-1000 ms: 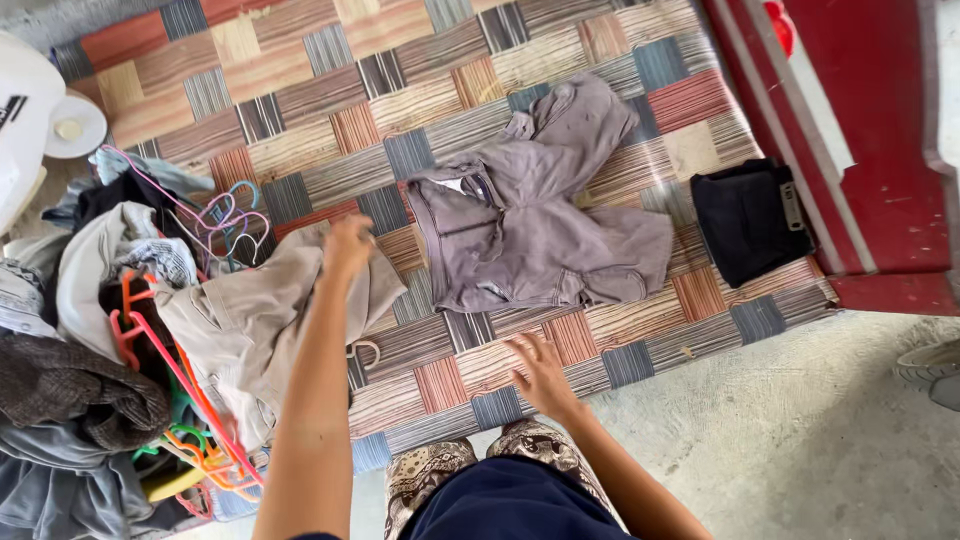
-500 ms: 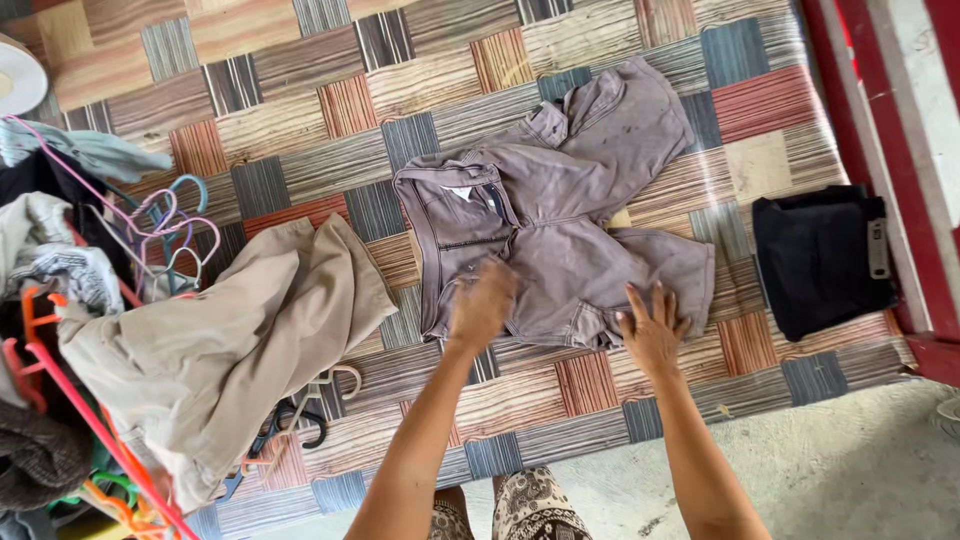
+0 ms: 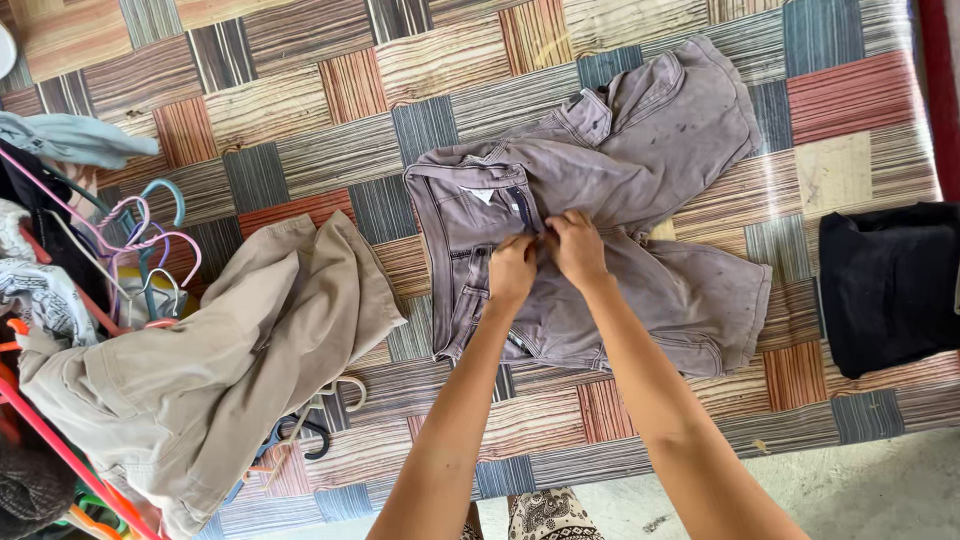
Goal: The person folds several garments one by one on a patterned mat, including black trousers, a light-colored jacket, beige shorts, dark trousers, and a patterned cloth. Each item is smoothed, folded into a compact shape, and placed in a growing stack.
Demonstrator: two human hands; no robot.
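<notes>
A pair of grey-brown shorts (image 3: 640, 170) lies spread on the patchwork-pattern floor mat (image 3: 330, 90), waistband to the left, legs to the right. My left hand (image 3: 513, 270) and my right hand (image 3: 577, 245) meet at the fly, near the zipper in the middle of the shorts. Both hands pinch the fabric there, fingers closed, knuckles side by side.
Beige trousers (image 3: 220, 350) lie crumpled at the left over plastic hangers (image 3: 150, 235). A heap of other clothes (image 3: 40, 290) fills the left edge. A folded black garment (image 3: 885, 285) sits at the right. Bare concrete floor (image 3: 860, 490) shows at the bottom right.
Both hands moved up from the lower edge of the shorts to its fly and closed on the fabric. The view shifted slightly right and nearer.
</notes>
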